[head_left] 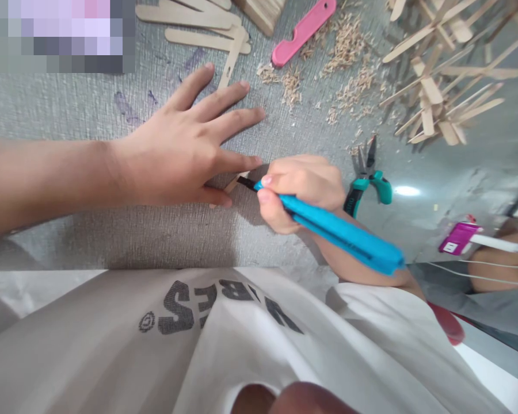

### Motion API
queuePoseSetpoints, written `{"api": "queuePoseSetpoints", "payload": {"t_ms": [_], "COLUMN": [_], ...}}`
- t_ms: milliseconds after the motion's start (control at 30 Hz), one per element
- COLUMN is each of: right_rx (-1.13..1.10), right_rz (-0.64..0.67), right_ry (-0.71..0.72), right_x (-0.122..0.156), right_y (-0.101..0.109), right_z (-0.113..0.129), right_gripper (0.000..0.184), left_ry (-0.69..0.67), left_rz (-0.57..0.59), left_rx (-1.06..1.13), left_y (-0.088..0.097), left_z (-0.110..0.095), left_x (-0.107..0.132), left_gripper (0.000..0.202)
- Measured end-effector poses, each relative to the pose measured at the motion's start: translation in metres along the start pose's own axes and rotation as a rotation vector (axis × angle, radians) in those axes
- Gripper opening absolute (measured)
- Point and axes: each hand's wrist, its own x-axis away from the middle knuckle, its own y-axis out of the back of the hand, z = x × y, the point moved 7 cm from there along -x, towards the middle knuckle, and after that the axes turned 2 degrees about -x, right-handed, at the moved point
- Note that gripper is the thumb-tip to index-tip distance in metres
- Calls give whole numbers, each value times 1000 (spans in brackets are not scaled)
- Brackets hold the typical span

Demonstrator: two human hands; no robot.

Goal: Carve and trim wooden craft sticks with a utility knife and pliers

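Note:
My left hand (190, 129) lies spread on the grey textured tabletop (190, 236), thumb and index finger over a small wooden stick (232, 185). Most of that stick is under the hand. In my right hand (304, 187) is a blue utility knife (341, 233), gripped near its front end. Its dark blade (246, 183) points left and meets the stick between my left thumb and index finger. Beyond my left fingertips lies a popsicle stick with a slot (229, 68), its near end hidden behind the hand.
Popsicle sticks (198, 39) and a wooden block (263, 12) lie at the back. A pink cutter (304, 33) sits beside wood shavings (347, 49). Joined-stick structures (434, 95) stand at right, above teal pliers (365, 178). A purple device (460, 237) with a white cable is near another person's limb (496, 264).

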Motion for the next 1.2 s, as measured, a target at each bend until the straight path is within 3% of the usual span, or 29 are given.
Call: {"api": "queuePoseSetpoints", "payload": {"t_ms": [500, 733, 1033, 1200], "right_rx": [131, 140, 99, 90], "right_rz": [12, 19, -42, -74], "right_ry": [21, -8, -11, 37], "right_x": [3, 2, 8, 12], "right_y": [-5, -2, -5, 5], "right_z": [10, 4, 2, 9], "right_gripper": [17, 16, 13, 3], "left_ry": [17, -20, -37, -57], "left_rz": [23, -73, -121, -83], "left_rx": [17, 92, 62, -35], "left_y": [1, 2, 4, 7], "left_z": [-2, 2, 6, 2], "left_x": [-2, 0, 2, 1], "left_gripper": [54, 55, 75, 78]}}
